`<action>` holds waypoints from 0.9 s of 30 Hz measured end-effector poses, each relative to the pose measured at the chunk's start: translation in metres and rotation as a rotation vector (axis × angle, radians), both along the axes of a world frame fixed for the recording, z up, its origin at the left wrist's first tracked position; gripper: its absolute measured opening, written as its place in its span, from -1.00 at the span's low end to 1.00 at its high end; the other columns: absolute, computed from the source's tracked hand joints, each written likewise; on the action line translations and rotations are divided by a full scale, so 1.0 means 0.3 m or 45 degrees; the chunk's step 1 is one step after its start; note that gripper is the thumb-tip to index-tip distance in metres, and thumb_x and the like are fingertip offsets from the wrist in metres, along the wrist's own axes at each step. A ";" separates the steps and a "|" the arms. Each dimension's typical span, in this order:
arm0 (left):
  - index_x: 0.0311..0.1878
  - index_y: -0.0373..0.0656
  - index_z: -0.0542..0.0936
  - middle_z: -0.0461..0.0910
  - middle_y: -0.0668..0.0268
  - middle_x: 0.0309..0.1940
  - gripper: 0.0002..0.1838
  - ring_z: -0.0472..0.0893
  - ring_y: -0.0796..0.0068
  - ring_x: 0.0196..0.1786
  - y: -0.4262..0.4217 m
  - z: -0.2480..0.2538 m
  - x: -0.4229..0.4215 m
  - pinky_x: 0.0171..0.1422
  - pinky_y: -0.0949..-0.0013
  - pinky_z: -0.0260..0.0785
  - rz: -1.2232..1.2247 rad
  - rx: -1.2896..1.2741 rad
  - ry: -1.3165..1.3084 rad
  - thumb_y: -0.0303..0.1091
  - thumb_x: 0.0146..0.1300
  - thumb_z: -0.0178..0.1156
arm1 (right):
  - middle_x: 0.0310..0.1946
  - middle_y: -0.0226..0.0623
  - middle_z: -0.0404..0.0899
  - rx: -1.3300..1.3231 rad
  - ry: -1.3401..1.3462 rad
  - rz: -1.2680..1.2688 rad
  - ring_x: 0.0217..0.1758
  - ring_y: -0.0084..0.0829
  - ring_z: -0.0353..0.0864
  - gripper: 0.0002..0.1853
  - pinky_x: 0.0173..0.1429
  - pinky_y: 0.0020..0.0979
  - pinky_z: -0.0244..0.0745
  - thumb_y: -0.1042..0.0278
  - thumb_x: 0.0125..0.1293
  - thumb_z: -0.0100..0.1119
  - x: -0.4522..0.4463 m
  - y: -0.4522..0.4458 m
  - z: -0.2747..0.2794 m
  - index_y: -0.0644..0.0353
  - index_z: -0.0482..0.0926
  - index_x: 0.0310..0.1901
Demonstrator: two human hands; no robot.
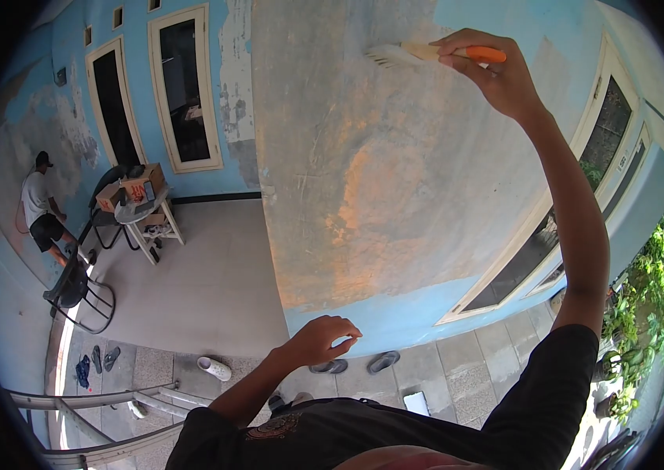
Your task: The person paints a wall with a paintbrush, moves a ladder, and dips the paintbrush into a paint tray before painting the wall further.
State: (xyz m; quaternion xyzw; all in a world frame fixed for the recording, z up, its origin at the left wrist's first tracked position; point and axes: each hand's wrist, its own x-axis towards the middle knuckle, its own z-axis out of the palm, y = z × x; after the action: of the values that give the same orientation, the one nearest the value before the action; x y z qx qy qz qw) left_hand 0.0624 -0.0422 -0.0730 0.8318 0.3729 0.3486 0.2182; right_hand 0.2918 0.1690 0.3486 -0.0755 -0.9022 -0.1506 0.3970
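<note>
High on the wall, my right hand (496, 69) is closed round the handle of a paintbrush (418, 52). The brush has an orange handle end, and its pale, whitish bristles point left against the wall. Around it the wall (308, 141) is patchy grey and orange, with light blue paint along its lower part and upper right. My left hand (320, 340) hangs lower down in front of the wall's base, loosely curved. Nothing is in it, and a gap shows between thumb and fingers.
Metal ladder-like rails (105, 446) stand at the lower left. Sandals (384, 361) and a white object (416, 403) lie on the paving. Further left are chairs (73, 286), a small table (140, 210) with boxes, and another person (38, 204). Plants (653, 298) line the right.
</note>
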 end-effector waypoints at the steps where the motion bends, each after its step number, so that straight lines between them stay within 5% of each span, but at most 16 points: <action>1: 0.04 -0.10 0.68 0.73 0.25 -0.08 -0.81 0.69 0.20 -0.02 0.003 -0.001 0.005 0.10 0.14 0.47 -0.005 -0.003 0.002 -0.31 0.46 0.24 | 0.01 -0.34 0.78 0.067 0.116 -0.101 0.11 -0.35 0.76 -0.86 0.22 -0.34 0.68 0.42 0.48 0.26 0.016 0.054 0.072 0.07 0.78 -0.03; 2: 0.04 -0.10 0.68 0.73 0.25 -0.09 -0.81 0.69 0.20 -0.02 0.009 0.001 0.011 0.10 0.14 0.47 -0.017 0.003 0.000 -0.31 0.46 0.23 | 0.04 -0.33 0.78 0.134 0.232 -0.204 0.12 -0.34 0.76 -0.82 0.23 -0.33 0.68 0.39 0.55 0.19 0.027 0.092 0.132 0.05 0.78 0.01; 4: 0.04 -0.10 0.68 0.73 0.25 -0.09 -0.81 0.69 0.20 -0.02 0.019 0.007 0.025 0.10 0.13 0.47 -0.035 0.010 0.004 -0.30 0.46 0.23 | -0.14 -0.24 0.79 0.078 0.443 0.157 -0.09 -0.46 0.72 -0.91 0.03 -0.42 0.63 0.56 0.37 0.37 -0.038 0.015 0.243 0.34 0.72 -0.12; 6: 0.01 -0.10 0.68 0.73 0.25 -0.11 -0.83 0.69 0.20 -0.04 0.022 0.013 0.044 0.09 0.12 0.47 -0.049 0.019 -0.002 -0.34 0.42 0.24 | -0.14 -0.24 0.78 0.324 0.575 0.223 -0.09 -0.46 0.72 -0.91 0.05 -0.43 0.63 0.57 0.38 0.37 -0.063 0.008 0.301 0.34 0.71 -0.13; 12: 0.01 -0.10 0.68 0.73 0.25 -0.11 -0.83 0.69 0.19 -0.04 0.017 0.004 0.056 0.10 0.11 0.48 -0.059 0.000 0.012 -0.34 0.42 0.24 | -0.09 -0.24 0.78 0.334 0.358 0.248 -0.12 -0.46 0.70 -0.93 0.03 -0.45 0.63 0.56 0.41 0.32 -0.107 0.051 0.126 0.33 0.71 -0.13; 15: 0.01 -0.11 0.69 0.73 0.25 -0.11 -0.83 0.69 0.18 -0.04 0.011 -0.001 0.042 0.09 0.12 0.48 -0.054 0.006 0.007 -0.35 0.42 0.24 | -0.15 -0.31 0.76 -0.458 0.284 0.145 -0.13 -0.49 0.70 -0.91 -0.07 -0.41 0.68 0.44 0.42 0.37 -0.045 0.031 0.093 0.26 0.73 -0.14; 20: 0.00 -0.12 0.69 0.74 0.24 -0.12 -0.83 0.69 0.17 -0.04 0.017 -0.011 0.030 0.08 0.13 0.49 -0.034 0.004 0.000 -0.36 0.42 0.24 | -0.19 -0.31 0.75 -0.466 0.430 0.290 -0.15 -0.49 0.73 -0.87 -0.08 -0.41 0.71 0.36 0.43 0.37 -0.033 0.007 0.173 0.22 0.73 -0.12; 22: 0.00 -0.12 0.69 0.74 0.23 -0.12 -0.83 0.69 0.17 -0.05 0.012 -0.012 0.034 0.08 0.13 0.50 -0.036 0.007 -0.025 -0.36 0.41 0.24 | -0.20 -0.30 0.75 -0.710 0.683 0.557 -0.15 -0.46 0.76 -0.85 -0.10 -0.41 0.71 0.30 0.43 0.39 -0.050 0.007 0.211 0.19 0.72 -0.13; 24: -0.01 -0.12 0.69 0.74 0.23 -0.13 -0.84 0.70 0.18 -0.05 0.011 0.002 0.042 0.08 0.13 0.49 -0.053 0.014 0.004 -0.36 0.41 0.25 | -0.20 -0.31 0.75 -0.808 0.624 0.463 -0.15 -0.44 0.78 -0.83 -0.11 -0.41 0.72 0.26 0.42 0.39 -0.076 0.054 0.241 0.17 0.72 -0.13; 27: -0.01 -0.12 0.69 0.74 0.23 -0.14 -0.84 0.70 0.18 -0.06 0.009 0.001 0.047 0.08 0.14 0.49 -0.045 0.032 -0.014 -0.36 0.40 0.26 | -0.24 -0.33 0.74 -0.474 0.456 0.291 -0.15 -0.48 0.75 -0.87 -0.16 -0.43 0.69 0.33 0.40 0.40 -0.110 0.082 0.288 0.21 0.73 -0.16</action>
State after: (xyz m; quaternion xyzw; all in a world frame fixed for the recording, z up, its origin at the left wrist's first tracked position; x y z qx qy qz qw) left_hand 0.0765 -0.0395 -0.0725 0.8390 0.3524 0.3539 0.2159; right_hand 0.2588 0.1937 0.4350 -0.0702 -0.8324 0.0792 0.5439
